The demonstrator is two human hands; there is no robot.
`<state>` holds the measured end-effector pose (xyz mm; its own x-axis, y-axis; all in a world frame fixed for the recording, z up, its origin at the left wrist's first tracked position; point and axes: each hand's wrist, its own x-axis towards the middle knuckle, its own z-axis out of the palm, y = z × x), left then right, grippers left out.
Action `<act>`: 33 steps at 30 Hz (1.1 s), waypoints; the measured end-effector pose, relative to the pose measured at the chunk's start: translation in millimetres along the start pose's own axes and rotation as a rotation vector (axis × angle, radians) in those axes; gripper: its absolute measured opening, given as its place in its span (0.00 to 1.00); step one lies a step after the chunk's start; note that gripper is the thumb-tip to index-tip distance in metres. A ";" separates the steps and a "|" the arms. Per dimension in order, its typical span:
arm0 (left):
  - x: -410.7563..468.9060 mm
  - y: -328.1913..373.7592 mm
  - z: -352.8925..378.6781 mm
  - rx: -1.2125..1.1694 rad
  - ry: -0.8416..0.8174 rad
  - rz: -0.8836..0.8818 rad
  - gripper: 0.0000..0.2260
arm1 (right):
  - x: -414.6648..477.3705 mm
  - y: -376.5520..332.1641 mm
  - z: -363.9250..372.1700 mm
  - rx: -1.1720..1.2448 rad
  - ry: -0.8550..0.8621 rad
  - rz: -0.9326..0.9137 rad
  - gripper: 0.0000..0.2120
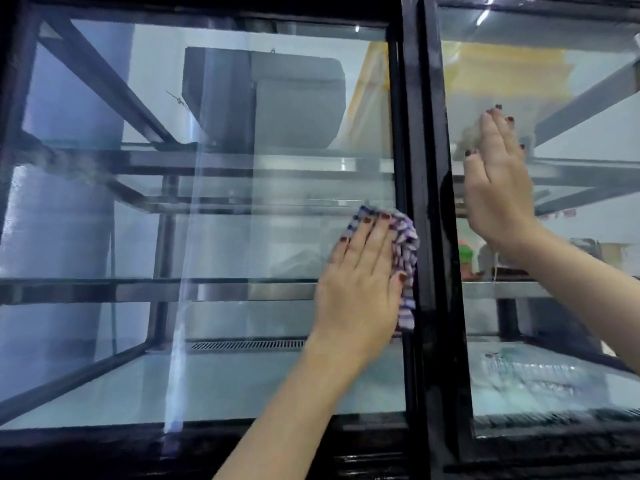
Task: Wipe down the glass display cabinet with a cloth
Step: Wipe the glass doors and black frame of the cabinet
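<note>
1. Cabinet. I view the glass display cabinet (207, 5) from the front and close up. A black centre post (415, 133) separates the left pane (207, 237) from the right pane (571, 341).

2. Left hand. The left hand (360, 289) lies flat on the left pane, at that pane's right edge and about mid-height. Its fingers are straight and spread, not curled. The palm and fingers press the cloth (405, 244) against the glass.

3. Cloth. The cloth is checked purple and white and is bunched under the left hand. It shows past the fingertips and along the thumb side. Its right edge reaches the centre post and hangs down beside it.

4. Right hand. The right hand (498, 188) is laid flat against the right pane, near that pane's left edge and higher than the left hand. Its fingers are straight and held together, and it holds nothing.

5. Interior. A metal-edged shelf (173, 292) crosses behind the left pane, level with the left wrist. A slotted vent grille (242, 345) lies along the back edge of the cabinet floor. A small green object (465, 252) stands behind the right pane, just right of the centre post; I cannot tell what it is.
</note>
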<state>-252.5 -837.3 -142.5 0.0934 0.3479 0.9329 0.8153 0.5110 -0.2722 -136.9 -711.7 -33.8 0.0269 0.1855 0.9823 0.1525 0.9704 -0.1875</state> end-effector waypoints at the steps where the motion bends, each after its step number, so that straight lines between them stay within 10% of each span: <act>1: 29.3 -6.2 -2.1 0.001 0.034 -0.016 0.25 | 5.7 0.4 0.4 0.030 0.017 0.032 0.30; 12: 272.3 -72.0 -58.0 0.084 0.078 -0.096 0.24 | 9.2 -4.6 8.8 -0.199 -0.016 -0.078 0.32; 25: 277.9 -118.6 -65.1 0.113 0.200 -0.094 0.23 | 25.9 -57.6 33.4 -0.282 -0.042 -0.037 0.32; 33: 191.6 -305.6 -131.1 0.158 0.328 -0.443 0.22 | 44.8 -63.3 39.1 -0.474 -0.069 -0.201 0.37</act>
<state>-408.9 -1029.8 150.3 -0.0449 -0.1761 0.9834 0.7243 0.6722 0.1534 -183.9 -758.7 22.0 -0.1119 0.0278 0.9933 0.5792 0.8141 0.0425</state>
